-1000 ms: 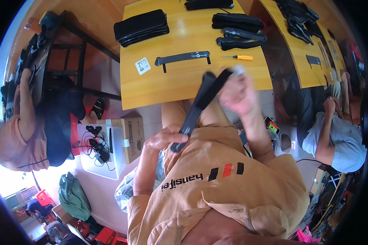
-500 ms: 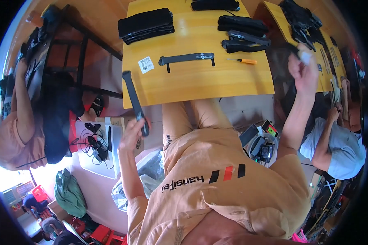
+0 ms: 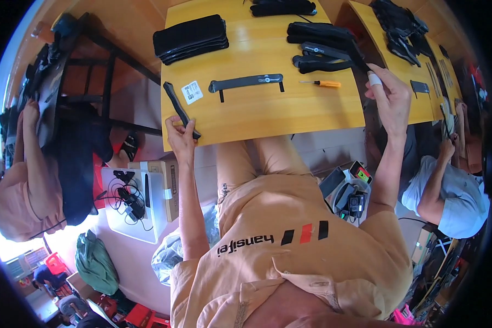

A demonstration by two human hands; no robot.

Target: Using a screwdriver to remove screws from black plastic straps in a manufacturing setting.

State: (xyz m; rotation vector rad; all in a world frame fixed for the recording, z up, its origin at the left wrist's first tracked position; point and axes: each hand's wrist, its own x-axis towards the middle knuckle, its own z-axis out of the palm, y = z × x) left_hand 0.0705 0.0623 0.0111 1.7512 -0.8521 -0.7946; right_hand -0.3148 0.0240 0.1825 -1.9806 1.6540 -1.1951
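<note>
My left hand [image 3: 181, 134] is closed around the near end of a dark strap [image 3: 180, 110] at the table's front left corner. Another dark strap [image 3: 246, 82] with a pale print lies crosswise in the middle, above two short black marks. A white label [image 3: 191, 92] sits between the two straps. Beyond the table's right edge, my right hand [image 3: 391, 101], with white tape on one finger, pinches the end of a black strap [image 3: 358, 56]. That strap's far end reaches over a pile of black straps [image 3: 320, 34].
A thick black stack [image 3: 191, 39] fills the table's far left, and an orange-handled screwdriver [image 3: 328, 83] lies at right. Cables rest on a white bin [image 3: 128, 205] at left; a tub of devices [image 3: 349, 194] stands at right. People work on both sides.
My left hand has moved forward to the table, bringing its strap down against the left edge. My right hand has shifted left and nearer, bringing its strap to the pile.
</note>
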